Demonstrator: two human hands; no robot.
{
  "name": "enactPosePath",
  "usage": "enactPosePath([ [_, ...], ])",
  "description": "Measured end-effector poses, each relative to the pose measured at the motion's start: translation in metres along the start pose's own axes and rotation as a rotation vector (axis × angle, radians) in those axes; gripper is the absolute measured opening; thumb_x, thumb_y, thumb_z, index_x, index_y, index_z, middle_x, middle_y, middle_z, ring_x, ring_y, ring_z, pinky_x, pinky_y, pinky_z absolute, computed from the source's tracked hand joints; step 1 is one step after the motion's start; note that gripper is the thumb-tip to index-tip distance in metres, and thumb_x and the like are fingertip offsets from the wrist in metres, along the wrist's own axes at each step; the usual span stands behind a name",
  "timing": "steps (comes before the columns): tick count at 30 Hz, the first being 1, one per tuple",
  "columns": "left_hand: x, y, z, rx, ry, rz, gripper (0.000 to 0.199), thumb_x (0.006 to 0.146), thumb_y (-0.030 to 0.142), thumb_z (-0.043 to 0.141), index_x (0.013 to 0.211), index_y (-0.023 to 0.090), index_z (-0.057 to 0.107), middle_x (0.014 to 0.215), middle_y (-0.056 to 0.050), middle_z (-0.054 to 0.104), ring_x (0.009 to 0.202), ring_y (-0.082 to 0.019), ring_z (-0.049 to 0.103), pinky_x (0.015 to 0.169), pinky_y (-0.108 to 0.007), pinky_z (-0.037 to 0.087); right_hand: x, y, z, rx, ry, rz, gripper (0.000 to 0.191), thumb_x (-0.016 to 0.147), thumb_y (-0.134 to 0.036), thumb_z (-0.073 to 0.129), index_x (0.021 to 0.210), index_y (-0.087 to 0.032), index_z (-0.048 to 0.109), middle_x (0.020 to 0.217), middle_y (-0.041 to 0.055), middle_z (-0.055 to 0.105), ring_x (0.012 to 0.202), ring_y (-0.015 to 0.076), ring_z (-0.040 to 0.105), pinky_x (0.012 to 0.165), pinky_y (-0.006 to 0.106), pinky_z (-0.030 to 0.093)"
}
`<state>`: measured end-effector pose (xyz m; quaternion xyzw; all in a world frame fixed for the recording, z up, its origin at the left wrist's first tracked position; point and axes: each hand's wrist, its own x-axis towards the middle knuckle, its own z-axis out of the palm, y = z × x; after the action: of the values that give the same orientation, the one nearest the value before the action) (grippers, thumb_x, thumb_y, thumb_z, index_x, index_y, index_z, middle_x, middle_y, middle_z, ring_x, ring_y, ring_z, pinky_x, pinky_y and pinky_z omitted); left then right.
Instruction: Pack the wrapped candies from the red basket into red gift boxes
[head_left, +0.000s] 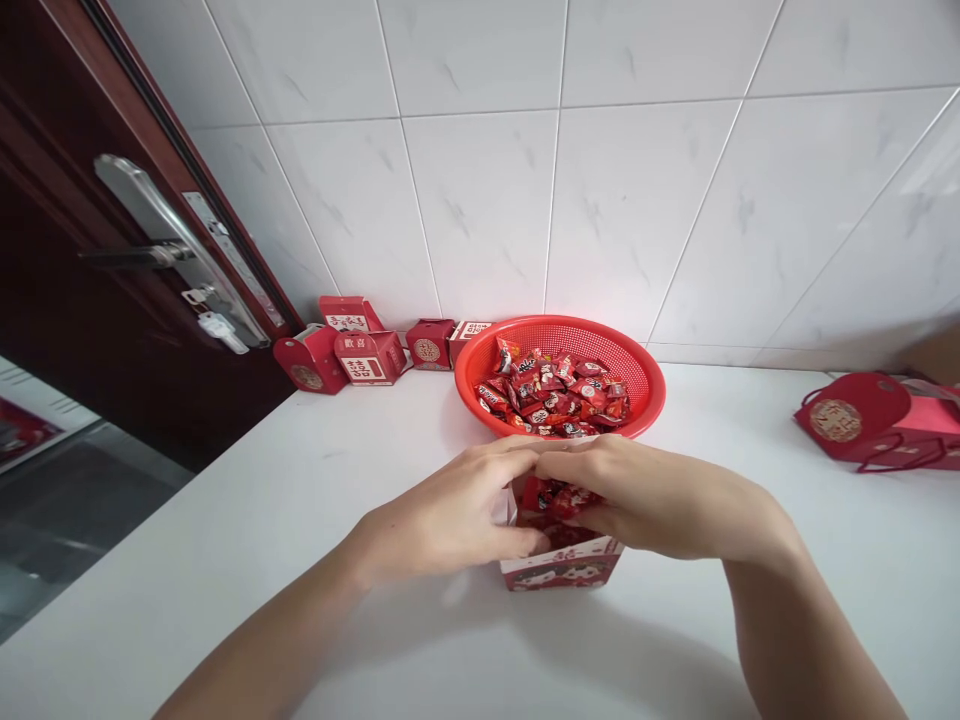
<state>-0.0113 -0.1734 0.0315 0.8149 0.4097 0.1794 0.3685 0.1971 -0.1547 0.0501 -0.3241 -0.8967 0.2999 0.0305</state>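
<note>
A small red-and-white paper candy box (559, 574) with printed figures stands open-topped on the white table. My left hand (454, 512) is closed on its left side, with the thumb at the near rim and the fingers over the far edge. Over the box's right side bends my right hand (652, 492), its fingers closed around red wrapped candies (559, 497) at the opening. Both hands partly hide the box's inside. Just behind them is a red plastic basket (654, 385) holding many more wrapped candies (551, 385).
Several small red gift boxes (369, 358) are grouped by the wall at the back left. At the right lies a larger red box (855, 420) with cord handles. A dark door (45, 250) with keys in its lock borders the table's left edge.
</note>
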Motion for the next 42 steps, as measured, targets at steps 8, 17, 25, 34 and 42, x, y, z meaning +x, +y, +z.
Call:
enactPosePath([
  [8,-0.008,0.005,0.008,0.059,0.022,0.033,0.052,0.085,0.021,0.068,0.136,0.029,0.061,0.149,-0.004,0.057,0.129,-0.026,0.059,0.108,-0.034,0.049,-0.022,0.001,-0.009,0.053,0.107,-0.17,0.038,0.088,-0.002,0.046,0.113,-0.023,0.067,0.09,0.002,0.073,0.074,0.0169,0.064,0.065,0.027,0.048],
  [17,-0.006,0.004,0.011,0.088,0.054,0.088,0.054,0.087,0.009,0.055,0.136,0.03,0.062,0.144,-0.002,0.061,0.126,-0.024,0.06,0.107,-0.034,0.049,-0.018,0.0,0.003,-0.097,0.14,-0.015,0.019,0.094,-0.01,0.053,0.089,-0.022,0.067,0.073,0.0007,0.068,0.06,0.015,0.059,0.056,0.026,0.041],
  [25,-0.007,0.01,0.008,0.064,-0.005,0.017,0.03,0.086,0.015,0.057,0.112,0.024,0.068,0.114,-0.002,0.072,0.093,-0.019,0.067,0.086,-0.028,0.054,-0.021,-0.002,0.0,-0.097,0.16,-0.012,0.017,0.09,-0.009,0.056,0.093,-0.023,0.066,0.079,0.0008,0.07,0.065,0.0152,0.062,0.057,0.026,0.041],
  [34,-0.006,0.007,0.009,0.068,0.015,0.024,0.043,0.085,0.014,0.058,0.125,0.027,0.066,0.132,-0.002,0.068,0.102,-0.022,0.069,0.091,-0.031,0.054,-0.021,0.002,0.004,-0.158,0.242,0.025,0.02,0.088,-0.011,0.059,0.099,-0.024,0.069,0.078,0.001,0.07,0.065,0.0164,0.062,0.058,0.028,0.041],
  [42,-0.001,-0.003,0.008,0.094,0.044,0.011,0.065,0.082,0.016,0.061,0.144,0.032,0.056,0.127,-0.002,0.071,0.105,-0.024,0.07,0.086,-0.031,0.056,-0.021,-0.003,0.003,-0.334,0.334,0.127,0.022,0.086,-0.002,0.052,0.088,-0.021,0.063,0.076,0.0026,0.065,0.062,0.0163,0.055,0.056,0.029,0.033],
])
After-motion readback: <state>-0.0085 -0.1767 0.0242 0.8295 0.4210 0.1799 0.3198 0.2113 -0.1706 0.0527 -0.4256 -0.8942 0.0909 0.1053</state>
